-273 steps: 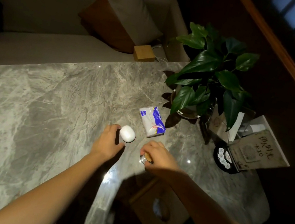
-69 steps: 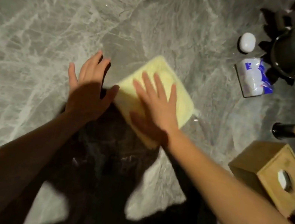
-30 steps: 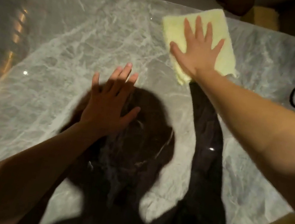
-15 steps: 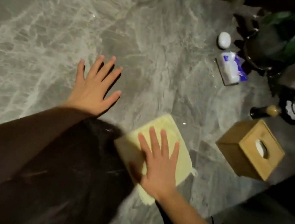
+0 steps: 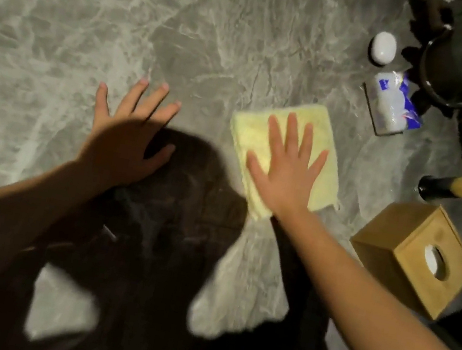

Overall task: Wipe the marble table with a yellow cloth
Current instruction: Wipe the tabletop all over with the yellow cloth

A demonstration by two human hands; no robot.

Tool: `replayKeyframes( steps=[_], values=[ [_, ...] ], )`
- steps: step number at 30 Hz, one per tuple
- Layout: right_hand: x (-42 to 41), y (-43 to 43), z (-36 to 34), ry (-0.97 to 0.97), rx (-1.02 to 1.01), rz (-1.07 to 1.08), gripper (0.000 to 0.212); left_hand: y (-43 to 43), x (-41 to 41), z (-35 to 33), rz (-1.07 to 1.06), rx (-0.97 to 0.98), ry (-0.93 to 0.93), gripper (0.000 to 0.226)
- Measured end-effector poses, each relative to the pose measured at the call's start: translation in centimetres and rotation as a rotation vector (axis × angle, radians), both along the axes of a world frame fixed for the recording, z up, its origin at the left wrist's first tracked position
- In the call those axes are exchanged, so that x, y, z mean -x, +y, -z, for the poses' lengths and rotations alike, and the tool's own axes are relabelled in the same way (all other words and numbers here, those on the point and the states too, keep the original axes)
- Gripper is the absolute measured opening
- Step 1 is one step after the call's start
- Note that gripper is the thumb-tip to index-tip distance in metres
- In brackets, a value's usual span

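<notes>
Fingers (image 5: 290, 136) of right hand (image 5: 284, 178): I am reading them as spread and flat, pressing the folded yellow cloth (image 5: 250, 135) onto the marble table (image 5: 217, 33), toward its right edge. Left hand (image 5: 124, 143): fingers splayed, bracing on bare tabletop alongside. Hazard I am watching: a wide rightward stroke shoving the tissue pack (image 5: 390, 107) or rolling the bottle (image 5: 443, 187).

right hand (image 5: 286, 175) flat, fingers spread, on folded yellow cloth (image 5: 325, 148) | left hand (image 5: 127, 141) flat on grey veined marble table (image 5: 65, 22) | square wooden tissue box (image 5: 413, 256) at right
</notes>
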State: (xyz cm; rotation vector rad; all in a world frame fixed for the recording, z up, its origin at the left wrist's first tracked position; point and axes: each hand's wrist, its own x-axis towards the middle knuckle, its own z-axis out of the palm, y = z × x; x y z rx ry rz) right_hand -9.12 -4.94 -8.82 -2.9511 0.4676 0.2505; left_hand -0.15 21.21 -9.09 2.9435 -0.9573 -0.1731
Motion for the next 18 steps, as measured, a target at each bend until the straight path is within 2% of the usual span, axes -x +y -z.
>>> replayKeyframes(
  steps=[7,11,14,18],
  values=[
    [-20.5,-2.2,0.2,-0.057,-0.045,-0.023,0.069,0.3,-0.3,0.2,-0.026,0.082,0.002,0.069],
    [-29.0,-3.2,0.0,-0.056,-0.019,-0.047,0.070,0.2,-0.5,0.1,-0.017,0.142,-0.008,0.066],
    [-31.5,-3.3,-0.1,-0.050,0.013,-0.050,0.070,0.3,-0.6,0.0,-0.015,0.147,0.002,0.064],
    [-29.7,-3.0,-0.4,-0.037,0.024,-0.079,0.071,0.6,-0.5,0.3,-0.025,0.137,0.025,0.066]
  ],
)
